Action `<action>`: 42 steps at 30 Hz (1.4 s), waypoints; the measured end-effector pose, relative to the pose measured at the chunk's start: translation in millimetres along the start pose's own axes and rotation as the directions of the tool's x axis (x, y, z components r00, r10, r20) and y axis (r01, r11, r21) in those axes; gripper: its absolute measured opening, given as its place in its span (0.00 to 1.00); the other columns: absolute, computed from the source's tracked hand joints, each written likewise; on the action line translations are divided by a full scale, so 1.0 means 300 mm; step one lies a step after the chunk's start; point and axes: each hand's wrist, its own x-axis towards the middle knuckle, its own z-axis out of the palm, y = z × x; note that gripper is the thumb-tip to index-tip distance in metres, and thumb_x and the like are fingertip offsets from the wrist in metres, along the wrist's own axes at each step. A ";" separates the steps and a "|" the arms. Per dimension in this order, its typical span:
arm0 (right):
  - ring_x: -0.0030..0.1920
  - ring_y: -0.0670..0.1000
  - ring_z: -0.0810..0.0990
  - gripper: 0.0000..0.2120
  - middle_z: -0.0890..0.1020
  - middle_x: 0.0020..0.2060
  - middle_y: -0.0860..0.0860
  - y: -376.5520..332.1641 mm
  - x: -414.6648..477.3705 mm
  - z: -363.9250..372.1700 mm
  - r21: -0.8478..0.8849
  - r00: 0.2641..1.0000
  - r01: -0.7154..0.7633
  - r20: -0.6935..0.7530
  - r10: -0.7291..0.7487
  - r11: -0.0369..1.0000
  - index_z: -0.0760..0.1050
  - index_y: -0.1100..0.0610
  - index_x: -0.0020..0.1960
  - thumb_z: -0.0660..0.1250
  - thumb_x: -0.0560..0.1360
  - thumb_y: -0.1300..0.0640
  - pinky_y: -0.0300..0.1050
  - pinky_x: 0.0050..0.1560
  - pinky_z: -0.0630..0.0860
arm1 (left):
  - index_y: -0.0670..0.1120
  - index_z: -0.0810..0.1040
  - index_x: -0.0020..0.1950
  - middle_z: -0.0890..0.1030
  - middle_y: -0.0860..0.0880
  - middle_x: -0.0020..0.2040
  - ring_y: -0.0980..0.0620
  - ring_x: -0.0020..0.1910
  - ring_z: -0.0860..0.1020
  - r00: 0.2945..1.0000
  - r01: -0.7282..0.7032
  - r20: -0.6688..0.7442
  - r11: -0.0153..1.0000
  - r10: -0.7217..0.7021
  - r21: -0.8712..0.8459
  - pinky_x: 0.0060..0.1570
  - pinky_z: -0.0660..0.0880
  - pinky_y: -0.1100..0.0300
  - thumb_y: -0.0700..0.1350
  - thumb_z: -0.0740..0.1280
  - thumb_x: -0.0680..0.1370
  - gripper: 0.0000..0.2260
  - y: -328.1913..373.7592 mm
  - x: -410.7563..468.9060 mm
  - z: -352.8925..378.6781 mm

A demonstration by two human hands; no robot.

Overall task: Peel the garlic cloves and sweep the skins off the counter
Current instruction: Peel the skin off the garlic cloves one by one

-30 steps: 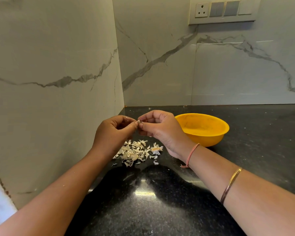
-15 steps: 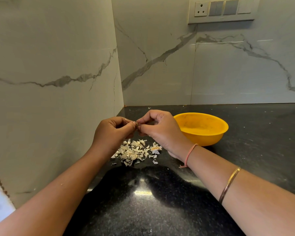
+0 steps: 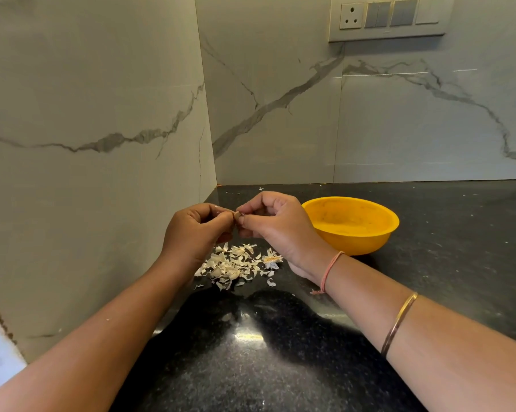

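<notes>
My left hand (image 3: 195, 233) and my right hand (image 3: 276, 226) meet fingertip to fingertip above the black counter (image 3: 280, 367). Between them they pinch a small garlic clove (image 3: 237, 216), mostly hidden by the fingers. Directly below the hands lies a pile of white garlic skins (image 3: 236, 266), spread on the counter near the left wall. A few stray skin bits lie at the pile's near edge.
A yellow bowl (image 3: 351, 224) stands on the counter just right of my right hand. Marble walls close the corner at the left and back. A switch plate with a socket (image 3: 387, 17) sits high on the back wall. Dark counter stretches to the right.
Both hands stay together over the skins, shifting only slightly; the right hand's fingers have worked a little at the clove.
</notes>
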 end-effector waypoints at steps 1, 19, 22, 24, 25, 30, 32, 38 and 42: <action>0.37 0.48 0.81 0.05 0.81 0.38 0.56 -0.003 -0.001 -0.003 0.039 1.000 -0.022 0.006 0.022 0.999 0.77 0.61 0.43 0.69 0.71 0.69 0.40 0.42 0.81 | 0.46 0.80 0.38 0.81 0.45 0.35 0.50 0.36 0.78 1.000 0.005 -0.002 1.000 -0.005 -0.013 0.43 0.78 0.57 0.38 0.67 0.75 0.07 -0.002 0.000 0.001; 0.40 0.51 0.81 0.07 0.81 0.39 0.57 0.002 0.002 0.001 -0.019 0.998 -0.058 -0.017 0.058 0.998 0.77 0.58 0.40 0.71 0.70 0.68 0.42 0.43 0.80 | 0.48 0.81 0.38 0.84 0.46 0.37 0.45 0.40 0.83 0.995 -0.099 0.009 0.992 0.098 0.082 0.48 0.80 0.49 0.36 0.70 0.72 0.08 0.004 -0.004 -0.007; 0.41 0.52 0.81 0.07 0.81 0.40 0.58 0.006 0.002 0.005 -0.027 0.998 -0.057 -0.019 0.057 0.998 0.77 0.58 0.40 0.71 0.70 0.67 0.42 0.43 0.80 | 0.49 0.80 0.37 0.83 0.47 0.36 0.46 0.40 0.82 0.995 -0.103 -0.008 0.989 0.104 0.105 0.47 0.80 0.49 0.36 0.70 0.72 0.08 0.003 -0.006 -0.004; 0.41 0.53 0.81 0.07 0.81 0.40 0.58 0.006 0.001 0.007 -0.008 0.998 -0.061 -0.018 0.060 0.998 0.76 0.58 0.39 0.71 0.70 0.68 0.40 0.41 0.79 | 0.49 0.80 0.37 0.83 0.47 0.36 0.46 0.40 0.82 0.995 -0.096 -0.017 0.989 0.099 0.113 0.48 0.80 0.49 0.37 0.70 0.72 0.08 0.000 -0.005 -0.003; 0.41 0.53 0.81 0.07 0.81 0.40 0.58 0.005 0.001 0.008 0.003 0.998 -0.063 -0.017 0.063 0.998 0.77 0.58 0.39 0.71 0.70 0.68 0.40 0.41 0.79 | 0.49 0.80 0.37 0.83 0.47 0.36 0.45 0.40 0.82 0.996 -0.089 -0.021 0.990 0.092 0.107 0.48 0.80 0.49 0.37 0.70 0.72 0.08 0.000 -0.004 -0.003; 0.41 0.54 0.81 0.05 0.81 0.40 0.59 -0.002 -0.001 0.009 0.097 0.996 -0.089 0.000 0.089 0.991 0.77 0.60 0.41 0.70 0.70 0.69 0.42 0.43 0.81 | 0.46 0.80 0.38 0.83 0.43 0.39 0.41 0.44 0.82 0.999 -0.038 -0.020 0.999 0.039 0.011 0.48 0.80 0.50 0.35 0.68 0.73 0.07 0.004 -0.001 0.003; 0.41 0.53 0.82 0.05 0.81 0.40 0.59 -0.003 -0.002 0.009 0.113 0.995 -0.100 0.009 0.099 0.989 0.77 0.61 0.42 0.69 0.71 0.69 0.43 0.44 0.81 | 0.45 0.80 0.39 0.83 0.41 0.40 0.40 0.44 0.82 1.000 -0.022 -0.012 1.000 0.022 -0.005 0.48 0.80 0.51 0.35 0.68 0.73 0.06 0.003 0.000 0.002; 0.37 0.48 0.81 0.05 0.81 0.38 0.56 -0.005 0.003 0.004 0.189 0.993 -0.114 0.006 0.115 0.975 0.76 0.64 0.46 0.67 0.72 0.71 0.42 0.43 0.81 | 0.45 0.79 0.39 0.82 0.44 0.37 0.46 0.40 0.81 1.000 0.021 -0.011 0.999 -0.021 0.031 0.45 0.80 0.56 0.37 0.68 0.74 0.05 -0.005 0.003 0.006; 0.37 0.48 0.80 0.08 0.80 0.34 0.54 -0.001 0.004 0.008 0.193 0.994 -0.108 0.009 0.108 0.975 0.77 0.61 0.48 0.66 0.73 0.71 0.47 0.48 0.81 | 0.45 0.79 0.38 0.82 0.44 0.37 0.47 0.38 0.81 0.999 0.045 -0.009 0.996 -0.044 0.080 0.45 0.80 0.54 0.36 0.68 0.74 0.07 -0.009 0.007 0.007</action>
